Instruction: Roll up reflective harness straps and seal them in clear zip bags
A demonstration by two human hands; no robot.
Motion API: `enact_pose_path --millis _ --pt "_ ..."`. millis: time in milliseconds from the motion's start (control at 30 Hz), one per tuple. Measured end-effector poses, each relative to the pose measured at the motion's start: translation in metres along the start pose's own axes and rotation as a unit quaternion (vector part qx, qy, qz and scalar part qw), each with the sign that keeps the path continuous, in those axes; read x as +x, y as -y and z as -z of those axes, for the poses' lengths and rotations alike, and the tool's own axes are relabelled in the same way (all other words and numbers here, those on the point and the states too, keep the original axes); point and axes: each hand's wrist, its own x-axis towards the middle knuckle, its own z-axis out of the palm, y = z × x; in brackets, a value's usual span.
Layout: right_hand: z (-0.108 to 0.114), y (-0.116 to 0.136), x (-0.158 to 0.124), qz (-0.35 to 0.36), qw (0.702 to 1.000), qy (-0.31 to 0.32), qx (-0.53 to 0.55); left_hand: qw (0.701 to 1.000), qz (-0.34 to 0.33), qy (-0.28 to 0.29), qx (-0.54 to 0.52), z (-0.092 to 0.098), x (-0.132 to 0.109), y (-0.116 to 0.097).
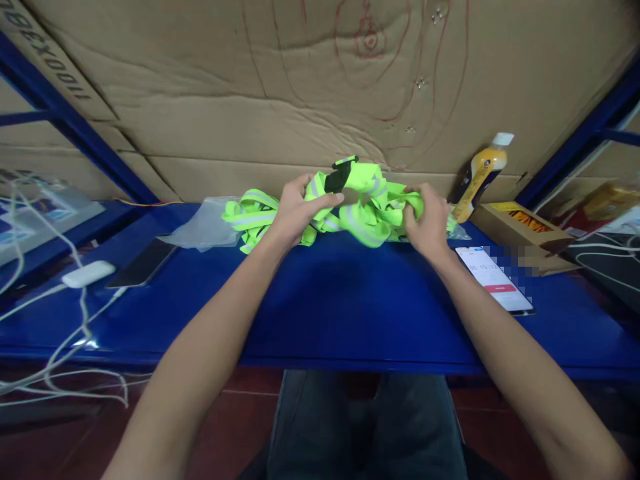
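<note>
Neon-yellow reflective straps (360, 217), both hands gripping, left (295, 213), right (425, 217)

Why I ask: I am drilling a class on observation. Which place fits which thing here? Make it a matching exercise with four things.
Things:
1. yellow bottle
2. lit phone
3. dark phone
4. neon straps

Places:
a. held in the left hand and the right hand
b. flat beside the white charger
c. tilted against the cardboard wall
d. flat on the blue table, just right of the right wrist

Pairs: 1-c, 2-d, 3-b, 4-a.
</note>
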Motion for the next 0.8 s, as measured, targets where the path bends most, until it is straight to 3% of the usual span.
enact_pose_path --millis 67,133,267,300,367,433,467,533,633,733,800 --pt "-0.008 0.004 -0.005 0.011 0.999 0.047 -0.002 0.995 0.056 0.015 -0.082 -0.006 -0.002 -0.001" --pt "-0.01 0.014 -0.006 0.024 0.998 0.059 0.009 0.992 0.078 0.01 -0.094 -0.011 -0.006 -0.004" --pt "0.007 0.041 0.003 0.067 0.994 -0.055 0.067 0.996 0.045 0.048 0.06 -0.017 -0.017 -0.015" --pt "0.013 0.047 0.006 0.087 0.992 -0.042 0.078 0.99 0.015 0.073 0.116 -0.019 -0.02 -0.019" --pt "0.02 0.054 0.01 0.138 0.985 0.054 0.093 0.969 -0.053 0.124 0.209 -0.021 -0.024 -0.025" --pt "0.022 0.056 0.012 0.17 0.97 0.144 0.096 0.953 -0.088 0.158 0.243 -0.022 -0.026 -0.029" --pt "0.021 0.056 0.012 0.174 0.967 0.161 0.094 0.953 -0.087 0.168 0.238 -0.021 -0.026 -0.03" --pt "0.018 0.053 0.01 0.169 0.97 0.152 0.083 0.962 -0.053 0.181 0.197 -0.017 -0.024 -0.03" --pt "0.015 0.048 0.006 0.162 0.979 0.115 0.056 0.972 0.075 0.21 0.075 -0.008 -0.019 -0.028" --pt "0.014 0.044 0.004 0.137 0.987 0.075 0.031 0.948 0.208 0.239 -0.041 -0.002 -0.015 -0.027" --pt "0.013 0.043 0.004 0.127 0.991 0.052 0.01 0.936 0.262 0.22 -0.082 -0.002 -0.013 -0.028"
